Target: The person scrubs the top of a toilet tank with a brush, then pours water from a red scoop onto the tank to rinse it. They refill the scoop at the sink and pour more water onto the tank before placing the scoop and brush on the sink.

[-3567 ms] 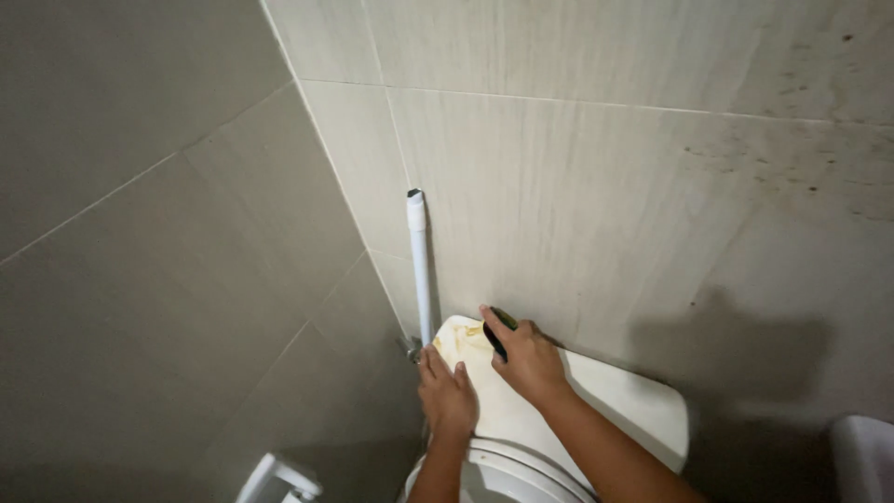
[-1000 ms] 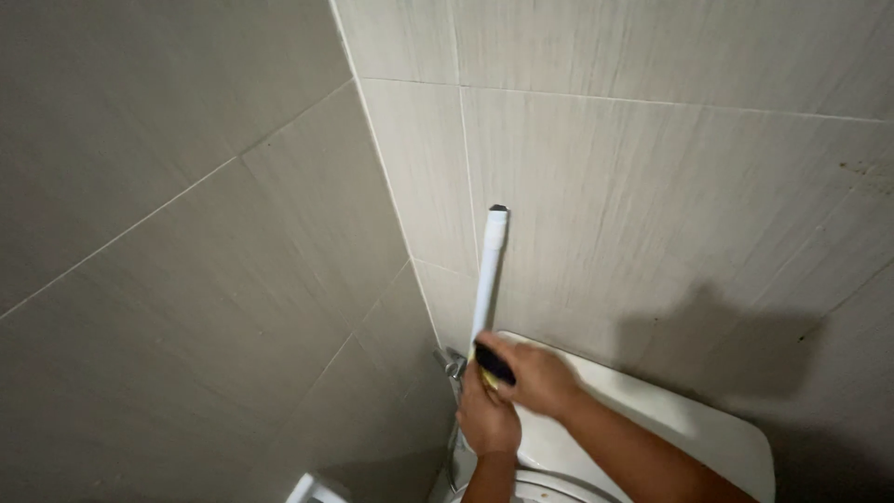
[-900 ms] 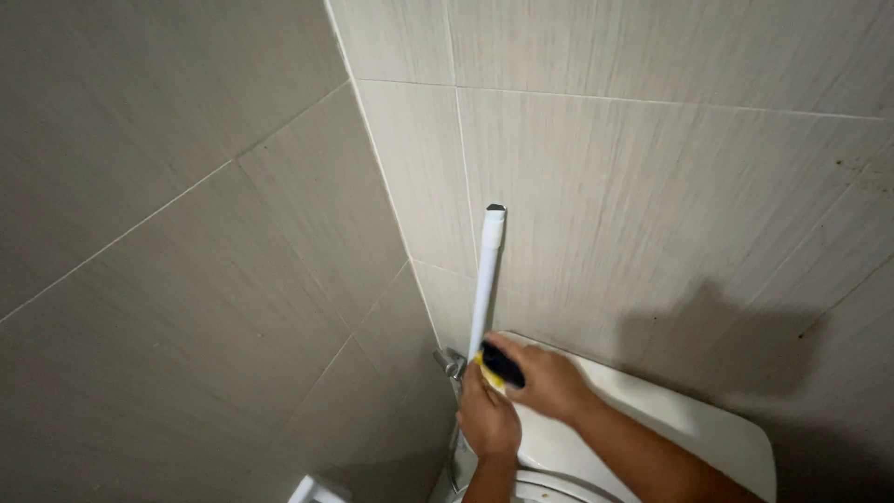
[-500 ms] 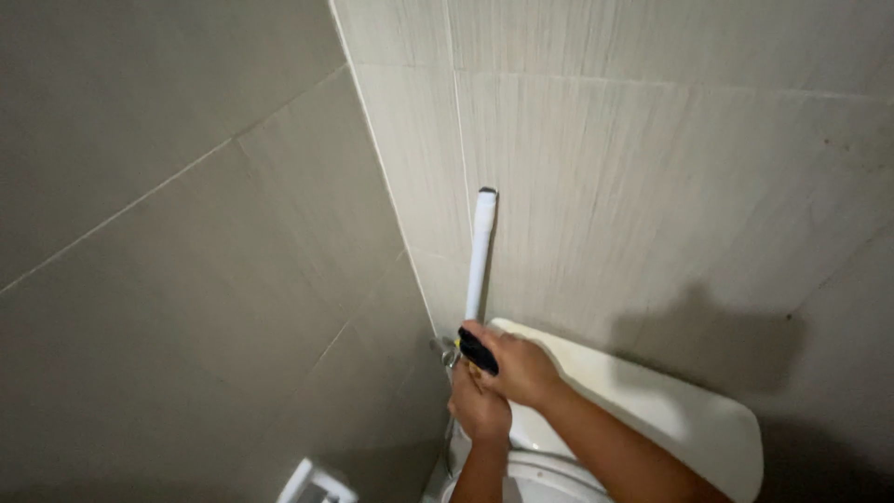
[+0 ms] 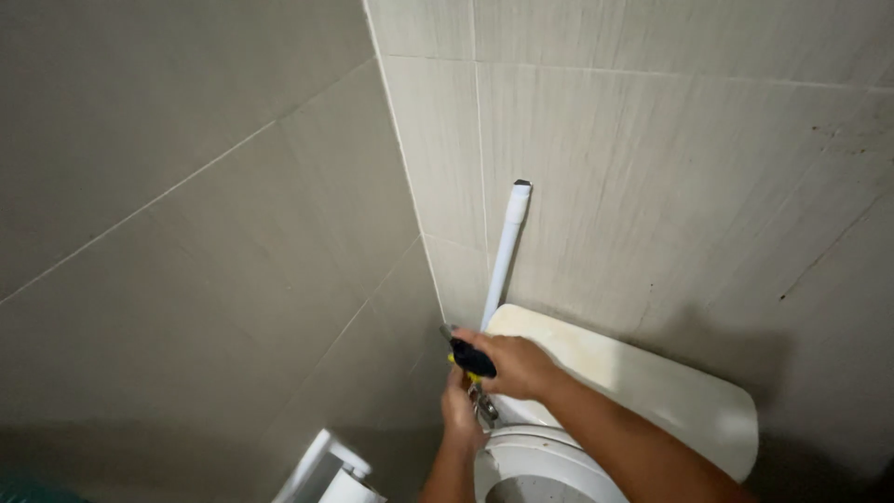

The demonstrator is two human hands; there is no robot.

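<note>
The right hand (image 5: 517,365) is closed around a tool with a black and yellow handle (image 5: 472,359); the handle's end projects from the fist toward the left, and a short grey metal tip shows just beyond it, near the wall corner. The left hand (image 5: 461,416) sits directly below the right, at the left end of the white ceramic toilet tank (image 5: 652,382); its fingers are curled near a small metal fitting (image 5: 482,406), but whether they grip it cannot be told. A white plastic pipe (image 5: 506,251) rises from behind the tank's left end, slightly tilted, against the beige tiled wall (image 5: 670,168). The white toilet bowl rim (image 5: 531,461) lies below both forearms; a white object (image 5: 326,470) shows at the lower edge.
</note>
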